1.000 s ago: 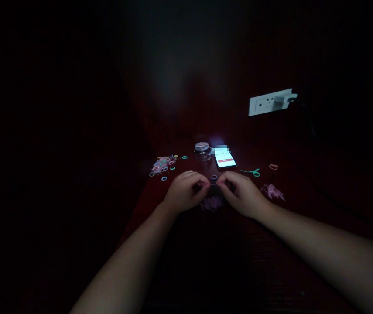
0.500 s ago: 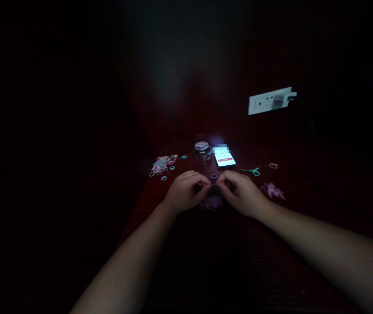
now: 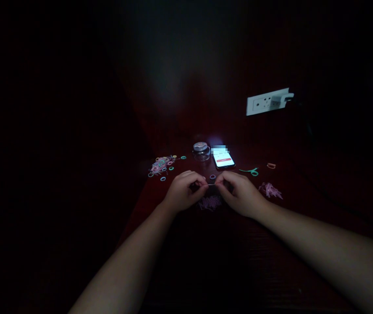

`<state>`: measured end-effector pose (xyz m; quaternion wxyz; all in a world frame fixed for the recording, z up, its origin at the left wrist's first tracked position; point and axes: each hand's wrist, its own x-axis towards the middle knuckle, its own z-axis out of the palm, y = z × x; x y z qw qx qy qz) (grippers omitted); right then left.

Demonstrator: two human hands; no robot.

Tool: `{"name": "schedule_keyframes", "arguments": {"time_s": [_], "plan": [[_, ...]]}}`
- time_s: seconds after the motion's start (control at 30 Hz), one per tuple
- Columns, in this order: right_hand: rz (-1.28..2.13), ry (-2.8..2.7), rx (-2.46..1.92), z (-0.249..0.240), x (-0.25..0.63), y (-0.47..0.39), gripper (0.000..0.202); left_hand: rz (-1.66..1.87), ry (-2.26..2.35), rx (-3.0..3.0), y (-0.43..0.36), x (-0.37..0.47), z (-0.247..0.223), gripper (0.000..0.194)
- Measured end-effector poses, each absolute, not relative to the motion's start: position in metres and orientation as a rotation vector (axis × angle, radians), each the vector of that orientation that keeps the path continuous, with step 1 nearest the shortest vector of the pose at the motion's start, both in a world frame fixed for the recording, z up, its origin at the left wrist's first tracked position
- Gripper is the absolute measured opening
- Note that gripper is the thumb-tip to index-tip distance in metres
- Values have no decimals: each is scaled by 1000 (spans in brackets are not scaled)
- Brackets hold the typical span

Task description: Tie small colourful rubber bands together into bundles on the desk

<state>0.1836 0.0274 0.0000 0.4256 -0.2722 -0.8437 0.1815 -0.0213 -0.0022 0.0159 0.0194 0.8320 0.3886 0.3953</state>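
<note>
My left hand is closed in a pinch on one end of a thin pale strand. Its other end is pinched by my right hand, so the strand stretches straight across the small gap between my fingertips. Just behind it lies a small purple ring-shaped band. A pile of thin purple strips lies below my fingers, partly in shadow. To the right of my right hand is a looser heap of pinkish-purple strips.
A lit phone and a round clear jar with a patterned lid stand behind my hands. Colourful bands and strips lie heaped at left. A green looped band and an orange one lie right. A socket panel is on the wall.
My hands have drawn slightly apart, and a bit more of the strand shows between them. The whole view has shifted slightly; the things on the table stay in place.
</note>
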Motion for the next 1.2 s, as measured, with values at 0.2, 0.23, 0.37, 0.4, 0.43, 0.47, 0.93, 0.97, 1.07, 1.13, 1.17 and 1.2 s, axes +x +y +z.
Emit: {"name": "schedule_keyframes", "arguments": {"time_s": [0.2,0.23,0.37,0.4,0.43,0.47,0.93,0.97,1.07,1.13,1.17,1.2], "plan": [[451,-2106,-686,-1,184,29,10,1193,1181,2617,-3,-21,17,8],[453,-2104,-689,-1,184,29,10,1193,1175,2621,-3,-21,17,8],[457,-2100,-675,-1,184,28,10,1202,1165,2631,-2,-21,17,7],[457,-2100,-673,-1,184,28,10,1204,1165,2631,-2,-21,17,7],[454,-2100,-673,-1,184,28,10,1207,1166,2632,-2,-21,17,6],[449,-2101,-675,-1,184,28,10,1210,1167,2634,-2,-22,17,5],[252,-2138,-707,11,190,25,10,1264,1212,2605,0,-17,17,9],[262,-2145,-711,11,190,25,10,1259,1217,2604,0,-17,17,9],[309,-2174,-707,10,191,26,10,1249,1199,2612,0,-17,17,9],[337,-2183,-696,10,191,27,10,1243,1186,2613,-1,-17,16,9],[347,-2182,-693,10,191,27,10,1239,1186,2611,-1,-17,16,9],[355,-2177,-693,10,191,27,10,1230,1187,2610,0,-17,16,9]]}}
